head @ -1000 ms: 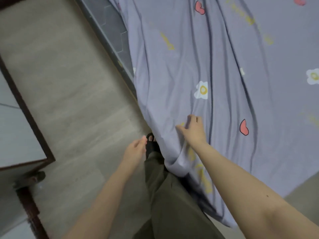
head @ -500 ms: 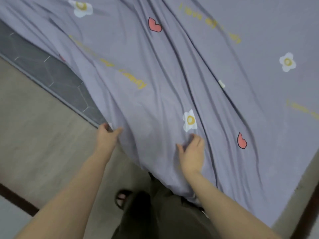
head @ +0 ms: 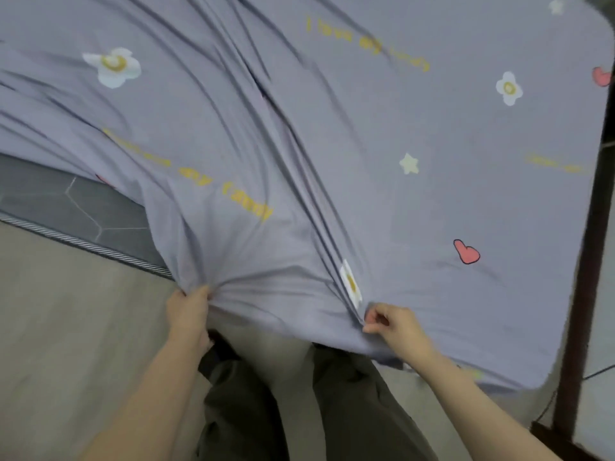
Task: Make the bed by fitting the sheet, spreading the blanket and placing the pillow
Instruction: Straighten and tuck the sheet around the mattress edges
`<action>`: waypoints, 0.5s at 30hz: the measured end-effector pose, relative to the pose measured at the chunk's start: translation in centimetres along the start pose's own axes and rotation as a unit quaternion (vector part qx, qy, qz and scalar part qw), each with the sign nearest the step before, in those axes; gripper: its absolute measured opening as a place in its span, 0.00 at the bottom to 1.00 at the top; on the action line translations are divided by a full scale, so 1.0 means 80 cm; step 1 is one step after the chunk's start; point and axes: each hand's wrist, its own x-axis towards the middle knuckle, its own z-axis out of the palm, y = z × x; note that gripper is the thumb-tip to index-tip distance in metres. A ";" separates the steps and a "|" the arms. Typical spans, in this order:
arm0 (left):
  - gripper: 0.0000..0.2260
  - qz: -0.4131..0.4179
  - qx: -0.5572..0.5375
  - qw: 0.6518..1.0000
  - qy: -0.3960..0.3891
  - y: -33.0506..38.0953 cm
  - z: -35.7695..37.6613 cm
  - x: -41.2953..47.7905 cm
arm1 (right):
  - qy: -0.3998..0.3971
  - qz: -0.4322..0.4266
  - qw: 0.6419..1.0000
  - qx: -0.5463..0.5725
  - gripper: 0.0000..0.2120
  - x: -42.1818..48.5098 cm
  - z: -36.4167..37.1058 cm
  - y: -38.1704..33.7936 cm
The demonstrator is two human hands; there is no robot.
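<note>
A lilac sheet (head: pixel 382 134) printed with flowers, hearts and yellow lettering covers most of the bed, creased in long folds that fan out from its near edge. My left hand (head: pixel 188 311) grips a bunch of that edge at the bed's side. My right hand (head: pixel 392 324) pinches the same edge further right, beside a printed flower. Between my hands the edge hangs in a shallow curve over my legs. To the left, the dark grey mattress (head: pixel 83 207) with a hexagon pattern lies bare. No blanket or pillow is in view.
I stand on a beige floor (head: pixel 66 344) close against the bed's side, my dark trousers (head: pixel 299 410) below the sheet. A dark wooden post (head: pixel 585 261) runs down the right edge, with a thin cable near its foot.
My left hand moved from the sheet's side onto its near edge and bunched it. My right hand closed into a pinch. Both pulled the edge towards me; the view swung right over the bed.
</note>
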 end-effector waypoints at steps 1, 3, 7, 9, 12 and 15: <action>0.11 -0.012 0.008 1.000 -0.005 -0.001 -0.018 0.002 | -0.030 0.022 0.999 -0.017 0.19 0.000 0.009 -0.004; 0.08 -0.022 0.036 0.999 -0.020 -0.001 -0.050 0.008 | -0.055 0.057 0.995 -0.069 0.16 0.006 0.024 -0.014; 0.09 -0.016 0.126 0.989 -0.075 0.006 -0.097 0.014 | -0.082 0.146 0.957 -0.235 0.07 0.033 0.050 -0.071; 0.09 -0.007 0.151 0.981 -0.118 0.015 -0.112 0.016 | -0.030 0.140 0.957 -0.253 0.10 0.049 0.062 -0.116; 0.11 0.018 0.152 0.977 -0.148 0.035 -0.137 0.020 | 0.093 0.043 0.975 -0.198 0.10 0.062 0.081 -0.199; 0.12 0.029 0.125 0.981 -0.145 0.063 -0.168 0.029 | 0.127 -0.073 0.982 -0.120 0.15 0.073 0.099 -0.292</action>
